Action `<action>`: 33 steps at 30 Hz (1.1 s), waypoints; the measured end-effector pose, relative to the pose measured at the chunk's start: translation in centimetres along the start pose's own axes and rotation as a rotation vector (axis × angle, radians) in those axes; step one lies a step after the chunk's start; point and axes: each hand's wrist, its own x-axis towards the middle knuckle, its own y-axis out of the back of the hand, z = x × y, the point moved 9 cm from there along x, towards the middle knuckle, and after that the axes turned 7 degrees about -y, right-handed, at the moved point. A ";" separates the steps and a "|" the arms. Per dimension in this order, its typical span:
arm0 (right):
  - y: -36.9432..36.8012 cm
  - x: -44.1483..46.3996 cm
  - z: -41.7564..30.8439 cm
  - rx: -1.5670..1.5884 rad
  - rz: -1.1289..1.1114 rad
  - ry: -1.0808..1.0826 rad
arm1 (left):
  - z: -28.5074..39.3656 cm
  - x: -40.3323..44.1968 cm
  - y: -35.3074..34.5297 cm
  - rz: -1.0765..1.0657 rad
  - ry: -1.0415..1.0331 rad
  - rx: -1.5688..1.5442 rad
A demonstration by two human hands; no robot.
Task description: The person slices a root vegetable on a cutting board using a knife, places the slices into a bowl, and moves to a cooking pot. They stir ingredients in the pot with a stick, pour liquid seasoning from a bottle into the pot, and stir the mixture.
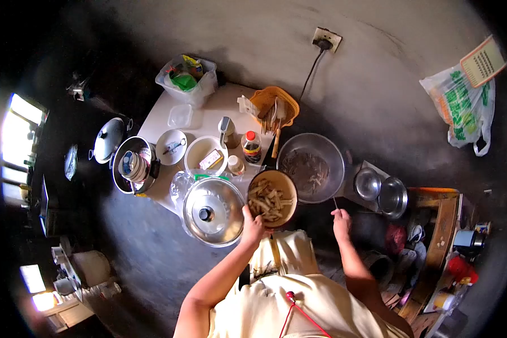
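Note:
My left hand is closed on the near rim of a brown-rimmed bowl, which holds pale cut strips. Right of the bowl is a wide metal pan with a few pieces of food on its dark bottom. My right hand grips a thin-handled utensil at the pan's near edge; its working end cannot be made out. A shiny domed lid with a black knob lies just left of my left hand.
On the white table stand a white basin, a red-capped bottle, an orange basket and a pot of stacked bowls. Two metal bowls sit right of the pan. A cable hangs from the wall socket.

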 end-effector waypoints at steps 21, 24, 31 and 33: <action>1.2 -2.7 1.7 0.053 -0.118 -0.103 | 11.2 5.9 -14.6 -0.136 -1.123 1.146; 1.6 -1.4 0.6 0.006 -0.065 -0.067 | 12.3 6.0 -11.5 -0.041 -0.926 0.691; -5.1 4.1 3.3 -0.020 -0.161 -0.084 | 4.7 7.5 -4.7 0.062 -0.128 -0.356; -5.0 2.2 1.3 -0.001 -0.206 0.014 | 3.4 6.9 -3.0 0.091 -0.117 -0.393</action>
